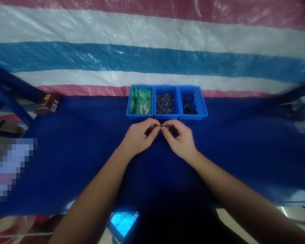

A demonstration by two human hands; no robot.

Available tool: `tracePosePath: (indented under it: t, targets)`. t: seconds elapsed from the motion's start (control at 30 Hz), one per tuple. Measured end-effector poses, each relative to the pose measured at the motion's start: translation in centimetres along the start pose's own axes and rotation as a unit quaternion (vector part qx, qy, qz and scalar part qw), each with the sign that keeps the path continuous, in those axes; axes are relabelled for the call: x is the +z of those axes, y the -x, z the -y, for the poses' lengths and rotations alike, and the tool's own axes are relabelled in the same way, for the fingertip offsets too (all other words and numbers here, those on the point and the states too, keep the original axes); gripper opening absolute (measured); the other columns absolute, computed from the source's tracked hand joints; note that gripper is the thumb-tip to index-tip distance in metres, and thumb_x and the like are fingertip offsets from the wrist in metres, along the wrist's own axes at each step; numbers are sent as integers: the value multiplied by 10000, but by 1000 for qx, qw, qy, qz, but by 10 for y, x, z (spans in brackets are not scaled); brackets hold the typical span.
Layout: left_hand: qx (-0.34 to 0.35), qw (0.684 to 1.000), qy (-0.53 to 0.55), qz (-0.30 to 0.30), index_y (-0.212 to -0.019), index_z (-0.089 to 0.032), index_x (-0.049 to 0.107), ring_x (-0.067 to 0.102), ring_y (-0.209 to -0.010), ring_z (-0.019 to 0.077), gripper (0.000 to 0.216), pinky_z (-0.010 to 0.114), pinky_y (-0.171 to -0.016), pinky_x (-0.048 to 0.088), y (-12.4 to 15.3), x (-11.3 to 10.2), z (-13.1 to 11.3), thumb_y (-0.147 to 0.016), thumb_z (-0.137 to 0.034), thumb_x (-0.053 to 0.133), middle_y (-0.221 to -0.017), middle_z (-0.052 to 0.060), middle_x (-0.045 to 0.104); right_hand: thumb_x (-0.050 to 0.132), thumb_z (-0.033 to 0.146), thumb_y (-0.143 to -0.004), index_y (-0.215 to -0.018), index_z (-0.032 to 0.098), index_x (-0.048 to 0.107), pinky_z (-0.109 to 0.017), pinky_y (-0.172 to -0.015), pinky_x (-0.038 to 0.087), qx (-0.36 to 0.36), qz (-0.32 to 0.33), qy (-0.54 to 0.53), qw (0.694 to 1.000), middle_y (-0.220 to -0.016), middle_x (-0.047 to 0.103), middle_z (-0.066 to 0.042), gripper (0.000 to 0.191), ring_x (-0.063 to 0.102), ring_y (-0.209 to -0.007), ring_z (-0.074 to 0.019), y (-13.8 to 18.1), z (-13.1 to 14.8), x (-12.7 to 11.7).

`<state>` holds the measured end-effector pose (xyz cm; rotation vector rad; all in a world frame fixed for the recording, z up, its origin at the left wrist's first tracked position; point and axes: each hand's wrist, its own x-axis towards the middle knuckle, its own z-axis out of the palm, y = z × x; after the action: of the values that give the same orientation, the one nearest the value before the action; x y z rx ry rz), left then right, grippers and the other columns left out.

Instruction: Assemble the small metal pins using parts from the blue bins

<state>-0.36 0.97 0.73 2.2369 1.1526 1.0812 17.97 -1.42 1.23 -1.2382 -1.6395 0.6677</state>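
Observation:
My left hand (140,135) and my right hand (181,139) meet fingertip to fingertip over the blue cloth (91,152), just in front of the bins. Both are closed in a pinch on a tiny part that I cannot make out. Right behind them stand three blue bins in a row. The left bin (140,101) holds green and pale pieces, the middle bin (165,103) holds small dark and brass pins, and the right bin (192,103) holds dark pieces.
A red and yellow box (48,103) lies at the cloth's far left corner. A striped plastic sheet (152,51) hangs behind the table. Blue metal frame bars (7,91) slope at both sides. A glowing blue object (124,222) sits below the near edge.

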Motion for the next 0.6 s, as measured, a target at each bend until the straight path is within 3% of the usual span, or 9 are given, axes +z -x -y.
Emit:
tracePosePath:
  t: [0.2, 0.37, 0.6]
  targets:
    - [6, 1000, -1, 13, -1033, -205, 667, 609, -573, 83, 121, 194, -588, 476, 0, 0, -1, -955, -272, 603, -704, -42, 671, 630, 283, -931, -847, 201, 674, -279, -602, 522, 7, 1, -1, 1000, -794, 685, -26, 125, 631, -677, -145, 1, 0, 1]
    - [-1, 998, -35, 42, -1009, -202, 668, 659, -644, 108, 148, 215, -607, 469, -2, -3, 0, -992, -286, 547, -772, -19, 714, 646, 263, -914, -1016, 217, 681, -296, -662, 560, 7, -5, -13, 1000, -860, 702, -26, 118, 665, -738, -158, 2, -3, 3]
    - [-9, 999, -16, 33, -1097, -212, 669, 664, -649, 97, 172, 203, -635, 482, -1, -2, 2, -974, -304, 592, -787, -30, 719, 619, 262, -935, -901, 200, 703, -291, -651, 543, -7, -8, 28, 1000, -860, 730, -44, 109, 668, -743, -164, 0, -1, 1]
